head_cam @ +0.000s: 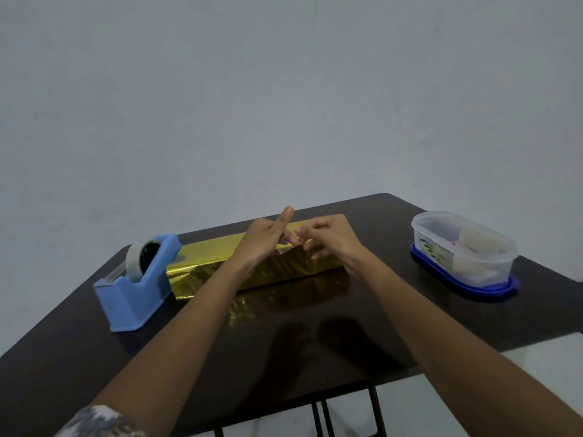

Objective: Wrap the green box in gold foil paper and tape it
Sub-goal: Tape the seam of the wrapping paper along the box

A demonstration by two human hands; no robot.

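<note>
The see-through plastic tub (463,247) has a label that reads "SMART". It stands on a blue lid (492,293). The long box (202,272) lies in the middle of the dark, shiny table (284,357), covered in crinkly gold foil (284,269), beside a blue tape holder (138,291). Just above the box, the left hand (265,239) points one finger up. The right hand (329,238) has curled fingers. Whether either holds anything cannot be told.

The box is totally hidden under the gold foil (205,266), and the foil's middle is blocked by the left hand (262,241) and right hand (331,238). Whether any tape is pinched between them can't be made out, and the contents of the tub (492,263) are blurred
</note>
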